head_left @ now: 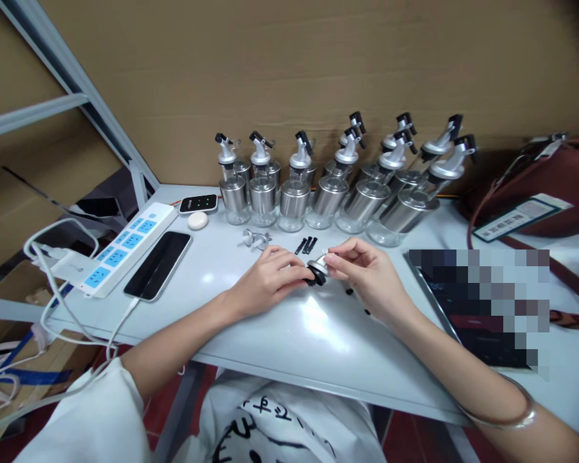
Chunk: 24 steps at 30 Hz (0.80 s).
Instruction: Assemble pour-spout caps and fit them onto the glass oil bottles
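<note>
Both hands meet around a silver-and-black bottle pourer top just above the table. My left hand pinches its black lower part, while the fingertips of my right hand close on the silver end. Beyond the hands lie several small black levers side by side. Clear and silver small parts rest left of them. Tiny black pieces lie partly under my right hand. Glass bottles with steel sleeves and matching pourer tops stand in rows at the back.
A white power strip, a phone on a cable, a small black device and a round white object occupy the left. On the right are a dark tablet, partly pixelated, and a brown bag. Cardboard walls the back.
</note>
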Tool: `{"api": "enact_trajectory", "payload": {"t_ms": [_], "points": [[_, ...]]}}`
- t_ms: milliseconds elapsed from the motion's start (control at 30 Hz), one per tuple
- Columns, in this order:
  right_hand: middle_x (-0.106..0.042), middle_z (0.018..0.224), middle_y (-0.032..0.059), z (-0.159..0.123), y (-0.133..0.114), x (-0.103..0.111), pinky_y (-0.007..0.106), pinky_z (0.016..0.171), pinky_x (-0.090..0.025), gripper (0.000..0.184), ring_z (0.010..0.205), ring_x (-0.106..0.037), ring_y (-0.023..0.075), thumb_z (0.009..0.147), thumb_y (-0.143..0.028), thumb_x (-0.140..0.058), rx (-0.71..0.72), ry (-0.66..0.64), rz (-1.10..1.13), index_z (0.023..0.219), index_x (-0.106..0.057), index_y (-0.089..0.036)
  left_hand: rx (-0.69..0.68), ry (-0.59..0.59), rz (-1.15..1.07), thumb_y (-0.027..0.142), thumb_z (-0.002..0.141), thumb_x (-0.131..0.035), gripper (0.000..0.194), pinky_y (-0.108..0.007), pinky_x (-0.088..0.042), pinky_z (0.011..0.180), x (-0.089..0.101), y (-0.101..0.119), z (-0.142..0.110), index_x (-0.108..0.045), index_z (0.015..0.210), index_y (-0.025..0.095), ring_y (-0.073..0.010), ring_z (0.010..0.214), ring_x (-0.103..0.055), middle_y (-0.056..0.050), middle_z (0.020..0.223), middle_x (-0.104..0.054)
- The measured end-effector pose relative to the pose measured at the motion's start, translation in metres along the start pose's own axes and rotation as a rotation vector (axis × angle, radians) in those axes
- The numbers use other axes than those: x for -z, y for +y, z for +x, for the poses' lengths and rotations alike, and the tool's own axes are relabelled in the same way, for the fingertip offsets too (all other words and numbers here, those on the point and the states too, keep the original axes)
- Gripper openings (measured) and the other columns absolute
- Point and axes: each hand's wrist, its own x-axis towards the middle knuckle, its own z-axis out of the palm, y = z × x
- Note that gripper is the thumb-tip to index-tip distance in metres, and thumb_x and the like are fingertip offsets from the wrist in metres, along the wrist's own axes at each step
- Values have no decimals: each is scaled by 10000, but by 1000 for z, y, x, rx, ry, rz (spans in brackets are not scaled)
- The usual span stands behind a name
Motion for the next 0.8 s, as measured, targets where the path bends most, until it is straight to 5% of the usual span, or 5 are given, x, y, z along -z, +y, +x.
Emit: {"api": "enact_trajectory", "payload": {"t_ms": [167,267,433,800], "points": [[-523,906,45,-5,-4,-2,303,696,-477,171,804,-534,175,810,-353,-626,408,128,-411,930,-655,-234,16,96,41,253,957,-454,155,-311,-405,795,2,1,3,-590,991,188,-154,832,-559,-44,886,-628],[-527,854,29,-8,-4,-3,329,731,-466,243,770,-530,177,836,-292,-604,509,60,-505,1074,-606,-246,31,134,56,223,945,-475,126,-309,-403,776,3,0,2,-579,1005,183,-156,833,-558,-44,891,-617],[-628,974,41,-10,-1,-3,338,770,-505,414,855,-603,191,811,-239,-631,534,-82,-460,1210,-520,-253,14,148,72,197,924,-511,105,-315,-405,784,2,0,1,-576,1003,171,-161,833,-553,-45,893,-613],[-654,1005,52,-12,-2,-6,317,760,-535,315,810,-638,176,745,-191,-639,473,-131,-447,1042,-540,-224,20,165,-21,272,899,-567,220,-316,-418,785,1,2,2,-496,1083,174,-169,846,-566,-40,908,-617]]}}
